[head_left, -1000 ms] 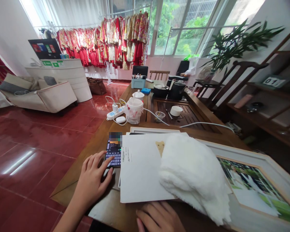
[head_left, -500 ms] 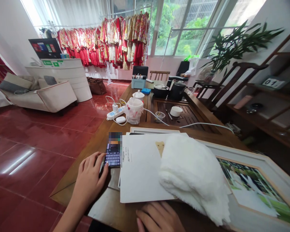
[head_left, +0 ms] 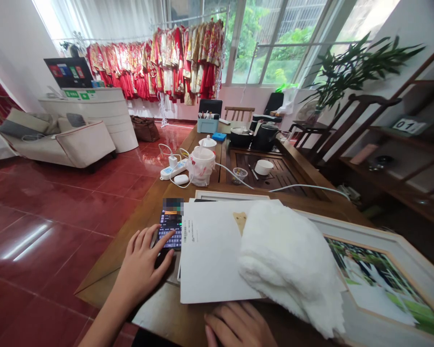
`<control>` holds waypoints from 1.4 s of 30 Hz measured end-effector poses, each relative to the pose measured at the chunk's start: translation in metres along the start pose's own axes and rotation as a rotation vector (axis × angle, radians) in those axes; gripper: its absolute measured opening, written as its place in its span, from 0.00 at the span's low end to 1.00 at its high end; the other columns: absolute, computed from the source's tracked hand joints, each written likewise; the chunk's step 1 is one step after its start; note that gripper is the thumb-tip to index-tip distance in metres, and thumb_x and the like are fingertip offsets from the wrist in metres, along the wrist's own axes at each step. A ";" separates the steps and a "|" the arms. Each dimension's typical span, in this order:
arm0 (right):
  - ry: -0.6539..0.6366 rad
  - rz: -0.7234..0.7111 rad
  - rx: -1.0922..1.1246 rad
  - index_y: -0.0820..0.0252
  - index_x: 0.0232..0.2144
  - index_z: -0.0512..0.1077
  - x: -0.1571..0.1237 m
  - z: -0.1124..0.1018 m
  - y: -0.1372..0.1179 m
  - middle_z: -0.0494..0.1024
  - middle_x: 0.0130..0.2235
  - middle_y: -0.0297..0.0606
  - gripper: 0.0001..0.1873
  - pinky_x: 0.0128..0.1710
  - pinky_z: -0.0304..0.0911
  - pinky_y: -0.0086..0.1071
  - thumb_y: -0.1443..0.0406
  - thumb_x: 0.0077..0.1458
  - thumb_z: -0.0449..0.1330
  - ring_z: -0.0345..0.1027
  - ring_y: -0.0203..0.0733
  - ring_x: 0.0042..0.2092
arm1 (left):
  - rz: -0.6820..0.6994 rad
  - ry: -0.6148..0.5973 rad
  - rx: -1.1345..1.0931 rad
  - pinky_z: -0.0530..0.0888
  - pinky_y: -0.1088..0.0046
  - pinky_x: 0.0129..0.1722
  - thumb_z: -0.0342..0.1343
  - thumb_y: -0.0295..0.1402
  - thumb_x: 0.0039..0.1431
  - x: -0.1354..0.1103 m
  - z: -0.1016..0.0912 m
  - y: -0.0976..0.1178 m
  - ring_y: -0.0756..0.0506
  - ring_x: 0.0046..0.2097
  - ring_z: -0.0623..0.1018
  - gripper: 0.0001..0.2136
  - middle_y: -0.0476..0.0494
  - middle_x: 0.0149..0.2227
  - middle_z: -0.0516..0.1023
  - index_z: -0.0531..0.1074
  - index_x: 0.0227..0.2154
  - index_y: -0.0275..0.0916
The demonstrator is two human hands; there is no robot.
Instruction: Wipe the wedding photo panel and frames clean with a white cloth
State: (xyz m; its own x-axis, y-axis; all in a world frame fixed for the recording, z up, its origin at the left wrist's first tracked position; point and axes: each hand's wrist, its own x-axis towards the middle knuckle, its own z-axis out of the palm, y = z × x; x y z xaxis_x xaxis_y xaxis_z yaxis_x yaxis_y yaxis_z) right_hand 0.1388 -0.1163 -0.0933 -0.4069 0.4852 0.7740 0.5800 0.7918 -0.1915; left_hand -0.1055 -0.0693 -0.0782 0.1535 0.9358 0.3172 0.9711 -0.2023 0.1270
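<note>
My left hand point(head_left: 144, 260) lies at the near left of the table with its fingers spread. Its index finger reaches onto the lit on-screen keyboard of a smartphone point(head_left: 169, 239), which lies flat with part of its screen blurred out. A white box point(head_left: 213, 255) with a printed barcode label overlaps the phone's right side. My right hand point(head_left: 238, 325) rests at the table's near edge just below the box, fingers loosely bent and slightly apart, nothing visible in them. A fluffy white cloth point(head_left: 289, 260) is heaped over the box's right half and hides part of it.
A framed photo point(head_left: 378, 284) lies right of the cloth. Beyond the box are a white cup in plastic wrap point(head_left: 201, 166), a power strip point(head_left: 171, 169) with cables, an earbud case point(head_left: 181, 180), a small bowl point(head_left: 264, 167) and a black kettle point(head_left: 265, 136). Red garments point(head_left: 188, 60) hang behind.
My left hand has slid slightly right and its index finger has stretched out over the phone's keyboard. The lines on the phone screen differ. My right hand has stayed in place.
</note>
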 end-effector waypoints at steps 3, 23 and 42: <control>0.000 0.006 0.003 0.59 0.28 0.73 0.000 0.000 -0.001 0.75 0.23 0.30 0.12 0.25 0.56 0.32 0.75 0.53 0.53 0.67 0.34 0.23 | 0.014 0.006 0.002 0.58 0.48 0.61 0.48 0.40 0.65 0.000 -0.001 0.000 0.37 0.61 0.64 0.21 0.42 0.60 0.64 0.63 0.61 0.54; -0.004 0.010 0.018 0.59 0.27 0.73 0.000 -0.003 -0.004 0.75 0.23 0.31 0.11 0.25 0.58 0.32 0.75 0.52 0.53 0.67 0.35 0.24 | 0.047 0.023 0.022 0.57 0.45 0.62 0.49 0.41 0.65 -0.001 -0.001 0.003 0.37 0.61 0.63 0.22 0.39 0.59 0.63 0.63 0.61 0.51; -0.006 -0.005 0.003 0.58 0.27 0.73 0.000 -0.005 -0.004 0.74 0.22 0.31 0.12 0.24 0.56 0.31 0.76 0.52 0.52 0.67 0.35 0.23 | 0.086 -0.010 -0.013 0.55 0.45 0.63 0.49 0.42 0.65 0.001 -0.001 0.003 0.37 0.62 0.62 0.23 0.44 0.61 0.63 0.58 0.63 0.56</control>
State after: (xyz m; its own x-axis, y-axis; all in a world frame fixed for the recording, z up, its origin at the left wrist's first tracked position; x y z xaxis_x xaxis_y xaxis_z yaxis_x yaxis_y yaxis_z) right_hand 0.1403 -0.1210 -0.0897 -0.4138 0.4832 0.7715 0.5755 0.7955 -0.1896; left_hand -0.1022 -0.0693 -0.0763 0.2384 0.9176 0.3181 0.9518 -0.2859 0.1114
